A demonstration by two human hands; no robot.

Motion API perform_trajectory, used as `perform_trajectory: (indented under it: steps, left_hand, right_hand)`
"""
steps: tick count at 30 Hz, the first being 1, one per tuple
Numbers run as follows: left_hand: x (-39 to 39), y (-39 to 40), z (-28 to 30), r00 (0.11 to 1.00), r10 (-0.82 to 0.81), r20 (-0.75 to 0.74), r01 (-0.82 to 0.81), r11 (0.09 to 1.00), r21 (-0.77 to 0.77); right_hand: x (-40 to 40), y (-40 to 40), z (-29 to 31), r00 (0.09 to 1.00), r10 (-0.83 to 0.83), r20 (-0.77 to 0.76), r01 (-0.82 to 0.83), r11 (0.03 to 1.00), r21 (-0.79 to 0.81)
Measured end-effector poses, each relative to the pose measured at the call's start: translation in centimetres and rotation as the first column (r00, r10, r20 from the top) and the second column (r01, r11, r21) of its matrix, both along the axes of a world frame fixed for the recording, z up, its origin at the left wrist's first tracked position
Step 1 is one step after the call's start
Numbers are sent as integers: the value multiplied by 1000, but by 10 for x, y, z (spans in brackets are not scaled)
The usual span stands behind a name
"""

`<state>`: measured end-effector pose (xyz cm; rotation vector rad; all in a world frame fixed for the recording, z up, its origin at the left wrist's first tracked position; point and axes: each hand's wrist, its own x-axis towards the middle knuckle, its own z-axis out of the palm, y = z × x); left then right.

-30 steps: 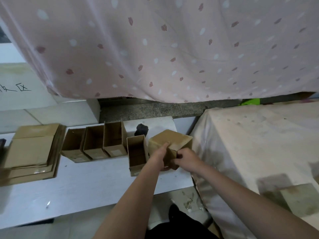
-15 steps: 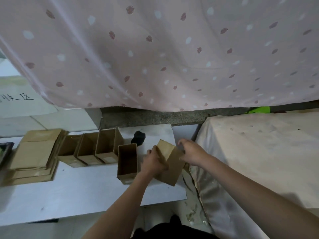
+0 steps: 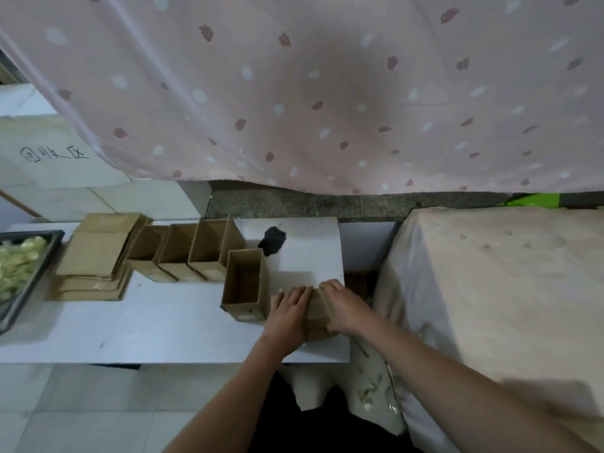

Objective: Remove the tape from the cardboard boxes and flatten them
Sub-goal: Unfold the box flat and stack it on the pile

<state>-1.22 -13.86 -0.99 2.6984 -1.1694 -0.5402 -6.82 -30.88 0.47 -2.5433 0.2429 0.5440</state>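
At the bench's right front corner, left hand and right hand pressed flat-fingered on the cardboard box, which risked sliding off the near edge or springing back

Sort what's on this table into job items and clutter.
Job: box under both hands; left hand; right hand; open upright box; three open boxes; flattened stack.
Clutter: black tray; black lump.
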Motion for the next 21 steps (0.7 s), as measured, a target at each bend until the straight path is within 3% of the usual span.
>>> perform_trajectory:
  steps: [7, 12, 15, 17, 21]
  left_hand:
    - [7, 4, -19, 998, -41, -53, 39, 998, -39]
    - [9, 3, -22, 997, -34, -75, 31, 999, -39]
    - [6, 1, -27, 999, -12, -32, 11, 1000, -25]
    - [0, 1, -32, 1000, -14, 15, 14, 1000, 6]
    - [-14, 0, -42, 998, 25, 52, -27, 999, 41]
  right_hand:
    - [-5, -10, -17, 994, -100, 46, 98, 994, 47]
    - [1, -11, -14, 995, -91, -41, 91, 996, 0]
    - [9, -12, -6, 990, -83, 116, 95, 990, -101]
    - [13, -8, -5, 975, -88, 203, 102, 993, -61]
    - [18, 5, -8, 985, -75, 155, 72, 997, 28]
